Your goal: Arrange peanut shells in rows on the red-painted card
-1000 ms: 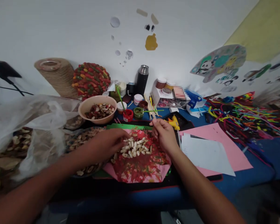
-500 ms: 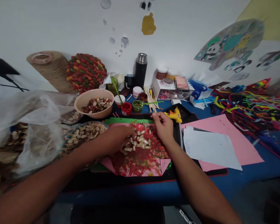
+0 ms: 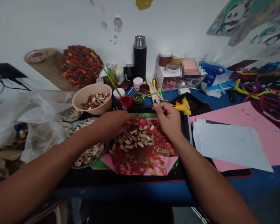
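My left hand (image 3: 115,124) hangs over the left part of a heap of peanut shells (image 3: 140,138), fingers stretched to the right and slightly bent. No object shows in it. The shells lie on a sheet of pink paper (image 3: 140,163) smeared with red and green paint. My right hand (image 3: 170,119) is closed in a pinch by the sheet's upper right corner; whatever its thumb and finger hold is too small to make out. Left of the sheet, partly behind my left forearm, stands a basket of plain shells (image 3: 91,155).
Behind the sheet are a bowl (image 3: 76,101) of painted shells, a red paint jar (image 3: 126,102), a green paint jar (image 3: 138,99), wooden sticks (image 3: 153,90) and a black flask (image 3: 140,59). A yellow glue gun (image 3: 184,106) and white paper (image 3: 231,143) lie to the right.
My left hand has moved up and back off the shells, which now lie more spread out and farther left. My right hand keeps its pinch. The view has shifted and tilted downward.
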The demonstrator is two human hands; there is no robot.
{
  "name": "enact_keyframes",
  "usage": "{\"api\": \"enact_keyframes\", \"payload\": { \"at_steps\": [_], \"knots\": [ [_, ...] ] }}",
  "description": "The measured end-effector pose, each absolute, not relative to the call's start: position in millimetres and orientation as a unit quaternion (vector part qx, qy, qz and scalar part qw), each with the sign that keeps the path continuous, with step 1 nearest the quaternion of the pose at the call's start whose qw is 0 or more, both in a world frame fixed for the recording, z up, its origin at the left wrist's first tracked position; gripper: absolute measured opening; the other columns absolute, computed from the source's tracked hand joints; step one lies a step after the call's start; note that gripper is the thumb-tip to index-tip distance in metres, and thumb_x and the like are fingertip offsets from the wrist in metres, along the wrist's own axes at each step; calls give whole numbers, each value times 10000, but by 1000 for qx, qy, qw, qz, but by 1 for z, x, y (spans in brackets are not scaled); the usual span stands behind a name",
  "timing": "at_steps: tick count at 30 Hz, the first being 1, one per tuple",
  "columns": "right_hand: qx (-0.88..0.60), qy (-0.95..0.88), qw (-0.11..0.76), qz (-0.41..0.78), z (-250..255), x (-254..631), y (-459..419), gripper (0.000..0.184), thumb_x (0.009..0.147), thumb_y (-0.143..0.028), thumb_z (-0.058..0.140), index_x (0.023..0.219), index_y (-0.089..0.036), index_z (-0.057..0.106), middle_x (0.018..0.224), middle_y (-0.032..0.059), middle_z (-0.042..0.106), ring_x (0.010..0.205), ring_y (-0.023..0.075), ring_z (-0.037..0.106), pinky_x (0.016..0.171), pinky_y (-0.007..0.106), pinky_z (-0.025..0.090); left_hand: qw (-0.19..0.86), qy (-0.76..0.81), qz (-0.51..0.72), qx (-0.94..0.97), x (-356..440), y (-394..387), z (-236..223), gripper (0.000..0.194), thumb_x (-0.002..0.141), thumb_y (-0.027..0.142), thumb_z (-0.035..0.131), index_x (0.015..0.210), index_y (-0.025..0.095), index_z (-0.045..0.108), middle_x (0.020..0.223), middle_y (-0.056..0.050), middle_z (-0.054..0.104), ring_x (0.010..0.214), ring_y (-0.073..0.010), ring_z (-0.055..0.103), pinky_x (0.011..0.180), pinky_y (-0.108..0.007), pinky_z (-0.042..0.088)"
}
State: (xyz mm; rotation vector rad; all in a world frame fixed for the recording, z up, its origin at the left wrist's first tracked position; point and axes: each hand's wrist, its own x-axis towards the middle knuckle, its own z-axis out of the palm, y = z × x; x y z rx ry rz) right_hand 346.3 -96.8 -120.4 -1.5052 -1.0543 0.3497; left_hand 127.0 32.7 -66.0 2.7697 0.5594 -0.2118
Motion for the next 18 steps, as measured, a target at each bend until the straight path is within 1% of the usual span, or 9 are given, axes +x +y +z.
{"api": "enact_keyframes", "payload": {
  "at_steps": [3, 5, 9, 11, 14, 16, 18],
  "knots": [
    [-649, -446, 598, 149, -120, 349, -97, 487, 1009, -649, 658, 771, -225, 668, 618, -51, 429, 601, 154, 400, 602, 295, 342, 114, 188, -104, 970, 145, 31, -74, 274, 1038, 291, 527, 1179, 207, 746, 1099, -116, 745, 1028, -281, 721, 882, -360, 533],
    [-648, -440, 604, 148, -120, 351, -97, 488, 1008, -653, 660, 775, -225, 670, 619, -50, 429, 597, 154, 396, 599, 297, 338, 99, 184, -103, 972, 153, 30, -79, 258, 1041, 302, 541, 1177, 195, 733, 1090, -123, 737, 1032, -290, 719, 864, -363, 531],
    [-641, -442, 609, 152, -120, 351, -97, 487, 1012, -646, 661, 769, -223, 663, 621, -53, 417, 595, 151, 393, 601, 300, 331, 71, 181, -105, 975, 160, 31, -84, 264, 1059, 341, 519, 1121, 190, 727, 1070, -117, 736, 1016, -281, 712, 860, -359, 532],
    [-642, -445, 604, 159, -120, 350, -97, 478, 1016, -631, 660, 765, -225, 656, 624, -51, 427, 599, 152, 405, 602, 298, 331, 67, 191, -105, 974, 161, 32, -85, 270, 1058, 325, 494, 1098, 189, 724, 1077, -118, 741, 1034, -282, 710, 883, -365, 537],
    [-643, -448, 599, 163, -118, 350, -97, 459, 1019, -605, 663, 762, -225, 651, 625, -48, 446, 604, 152, 417, 602, 294, 333, 107, 211, -88, 968, 157, 36, -84, 282, 1027, 318, 510, 1153, 185, 724, 1146, -128, 748, 1104, -300, 700, 956, -399, 544],
    [-644, -449, 598, 160, -118, 351, -97, 447, 1022, -583, 667, 758, -222, 651, 622, -50, 446, 603, 150, 414, 602, 293, 333, 174, 219, -49, 959, 150, 40, -82, 339, 1021, 337, 496, 1227, 183, 717, 1222, -128, 749, 1144, -292, 694, 1023, -414, 539],
    [-646, -449, 596, 159, -118, 351, -97, 429, 1027, -553, 670, 759, -219, 655, 619, -52, 442, 602, 149, 410, 602, 294, 331, 243, 228, -8, 943, 139, 44, -81, 414, 1027, 343, 452, 1316, 181, 700, 1297, -118, 746, 1165, -269, 694, 1071, -404, 533]
  ]
}}
